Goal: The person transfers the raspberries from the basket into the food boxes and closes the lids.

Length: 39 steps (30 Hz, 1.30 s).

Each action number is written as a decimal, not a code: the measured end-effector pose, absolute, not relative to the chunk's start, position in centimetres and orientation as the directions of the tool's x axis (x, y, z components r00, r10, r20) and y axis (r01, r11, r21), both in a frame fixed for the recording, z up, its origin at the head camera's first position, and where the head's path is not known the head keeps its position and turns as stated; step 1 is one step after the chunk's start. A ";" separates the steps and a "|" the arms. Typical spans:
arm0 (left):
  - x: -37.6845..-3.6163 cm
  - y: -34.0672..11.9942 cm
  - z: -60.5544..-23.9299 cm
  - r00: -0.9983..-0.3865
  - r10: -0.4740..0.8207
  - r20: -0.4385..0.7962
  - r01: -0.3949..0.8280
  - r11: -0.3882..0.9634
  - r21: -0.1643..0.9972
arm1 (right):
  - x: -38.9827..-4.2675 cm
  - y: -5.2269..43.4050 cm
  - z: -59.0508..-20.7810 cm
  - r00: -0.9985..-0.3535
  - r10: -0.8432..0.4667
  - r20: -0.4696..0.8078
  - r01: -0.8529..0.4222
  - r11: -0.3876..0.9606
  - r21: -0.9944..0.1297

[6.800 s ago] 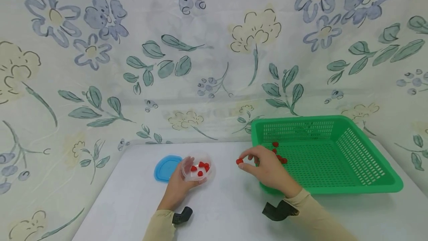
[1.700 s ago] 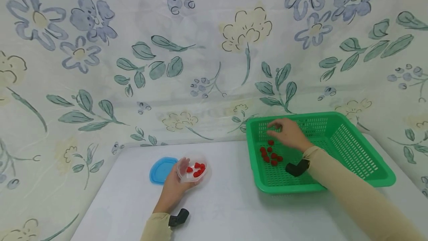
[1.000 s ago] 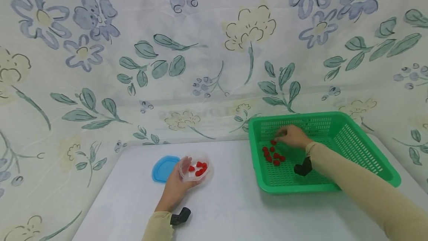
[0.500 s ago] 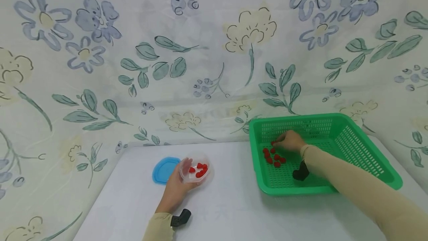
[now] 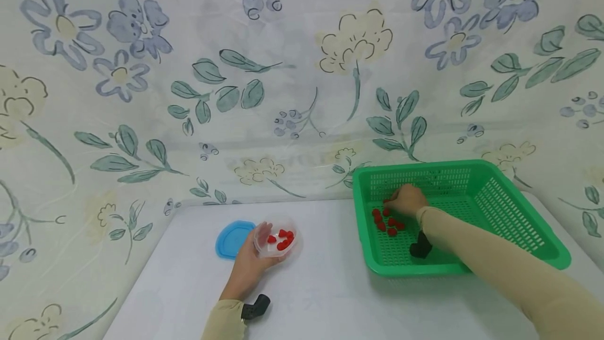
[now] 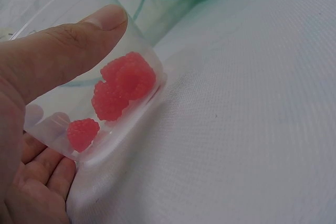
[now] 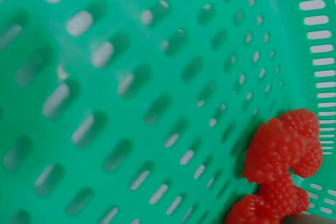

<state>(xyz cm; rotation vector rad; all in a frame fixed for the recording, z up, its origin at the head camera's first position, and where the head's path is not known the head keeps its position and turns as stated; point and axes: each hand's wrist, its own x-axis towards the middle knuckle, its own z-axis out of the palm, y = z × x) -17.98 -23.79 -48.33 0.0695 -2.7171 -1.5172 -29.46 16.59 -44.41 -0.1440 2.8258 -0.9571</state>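
In the head view, my left hand (image 5: 250, 266) holds a clear plastic cup (image 5: 276, 252), tilted, with several raspberries (image 5: 285, 244) inside. The left wrist view shows its thumb across the wall of the cup (image 6: 131, 38) and the raspberries (image 6: 125, 82) near the bottom. My right hand (image 5: 407, 201) reaches down into the green basket (image 5: 472, 269), fingertips right at a raspberry (image 5: 387, 201) that they partly cover. Whether they pinch it I cannot tell. More raspberries (image 5: 381, 226) lie beside the hand, also seen as a raspberry cluster (image 7: 283, 150) in the right wrist view.
A blue lid (image 5: 232, 240) lies on the white table (image 5: 316, 282), just left of the cup. The basket's raised rim surrounds the right hand. Behind the table hangs a flower-patterned cloth (image 5: 302, 135).
Earlier my right hand held a raspberry near the cup; since then it moved back over the basket and lowered to the raspberries. The cup now holds more raspberries. My left hand stays put.
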 end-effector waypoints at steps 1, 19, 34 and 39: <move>-18.0 -23.8 -48.3 -0.999 -0.053 0.004 -0.024 0.524 0.852 | -29.4 16.6 -44.3 -0.983 -0.143 -0.114 -0.045 0.794 -0.606; -17.9 -23.5 -48.4 -0.998 -0.063 -0.007 -0.039 0.518 0.854 | -27.2 15.7 -39.9 -0.970 -0.238 -0.055 -0.145 0.743 -0.653; -18.0 -23.6 -48.3 -0.998 -0.061 -0.005 -0.036 0.529 0.848 | -24.8 16.0 -37.4 -0.962 -0.273 -0.033 -0.171 0.688 -0.705; -18.0 -23.5 -48.2 -0.998 -0.064 -0.005 -0.038 0.537 0.843 | -23.5 15.9 -36.5 -0.958 -0.284 -0.026 -0.183 0.679 -0.711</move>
